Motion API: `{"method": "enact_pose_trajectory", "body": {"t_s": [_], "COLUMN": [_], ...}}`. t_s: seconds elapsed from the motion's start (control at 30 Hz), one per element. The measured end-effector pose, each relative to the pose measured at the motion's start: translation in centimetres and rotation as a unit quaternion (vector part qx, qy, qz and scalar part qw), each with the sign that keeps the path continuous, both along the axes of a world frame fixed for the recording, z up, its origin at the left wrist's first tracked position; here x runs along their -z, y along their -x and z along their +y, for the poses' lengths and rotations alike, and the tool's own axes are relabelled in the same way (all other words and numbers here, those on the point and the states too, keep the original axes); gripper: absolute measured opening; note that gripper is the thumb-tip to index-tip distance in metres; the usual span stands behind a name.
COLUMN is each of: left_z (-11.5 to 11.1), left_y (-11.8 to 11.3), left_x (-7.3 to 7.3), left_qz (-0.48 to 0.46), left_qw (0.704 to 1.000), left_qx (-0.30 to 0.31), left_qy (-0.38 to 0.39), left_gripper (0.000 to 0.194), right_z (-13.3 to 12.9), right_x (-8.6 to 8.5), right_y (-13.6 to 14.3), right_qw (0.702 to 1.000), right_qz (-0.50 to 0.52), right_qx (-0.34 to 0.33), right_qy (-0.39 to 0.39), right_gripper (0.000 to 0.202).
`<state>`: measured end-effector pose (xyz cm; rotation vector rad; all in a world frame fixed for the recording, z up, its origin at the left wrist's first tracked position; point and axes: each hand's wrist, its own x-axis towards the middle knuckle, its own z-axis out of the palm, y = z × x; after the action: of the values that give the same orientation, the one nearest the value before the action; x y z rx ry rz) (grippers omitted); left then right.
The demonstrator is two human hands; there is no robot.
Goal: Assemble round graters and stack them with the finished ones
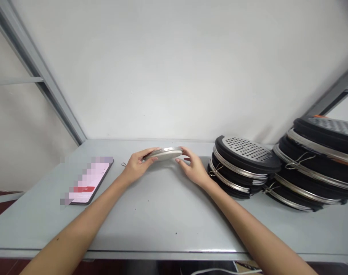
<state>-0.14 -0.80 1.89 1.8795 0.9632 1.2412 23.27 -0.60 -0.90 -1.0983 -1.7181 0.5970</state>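
Note:
In the middle of the shelf, a round, flat silver metal disc (pixel 166 154) is held tilted just above the surface, seen nearly edge-on. My left hand (pixel 138 165) grips its left edge, thumb in front and fingers behind. My right hand (pixel 192 167) is at the right edge, fingers curled around the far side and thumb close to the near rim. Part of the rim is hidden by the fingers. A small wire loop (pixel 123 164) shows just left of my left hand; I cannot tell what it belongs to.
Right of my hands stands a stack of round, black-rimmed pieces (pixel 245 151) with a perforated metal top and wire loops. A larger similar stack (pixel 319 160) is beyond it. A phone (pixel 91 181) lies left on the grey shelf (pixel 157 225). A wall (pixel 174 76) rises behind.

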Motion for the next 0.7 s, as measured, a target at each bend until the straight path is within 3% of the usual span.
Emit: {"method": "enact_pose_trajectory", "body": {"t_s": [0.13,0.33,0.5,0.7], "left_z": [0.4,0.8,0.8,0.8], "left_y": [0.1,0.1,0.0,0.0], "left_x": [0.0,-0.1,-0.5,-0.8], "left_qz": [-0.068,-0.245,-0.294,-0.294], "left_qw": [0.997,0.961,0.94,0.935], "left_qx": [-0.001,0.036,0.05,0.062], "left_qy": [0.022,0.119,0.165,0.19], "left_gripper": [0.042,0.045,0.045,0.039], "right_z": [0.0,-0.7,-1.3,-1.7], "right_x": [-0.7,-2.1,-2.3,-2.6], "right_y": [0.2,0.6,1.1,1.1], "right_qw": [0.995,0.965,0.957,0.978], "right_qz": [0.088,0.177,0.197,0.173], "right_qx": [-0.031,-0.166,-0.17,-0.108], "right_qy": [0.043,0.098,0.127,0.045], "right_gripper": [0.043,0.044,0.045,0.037]}}
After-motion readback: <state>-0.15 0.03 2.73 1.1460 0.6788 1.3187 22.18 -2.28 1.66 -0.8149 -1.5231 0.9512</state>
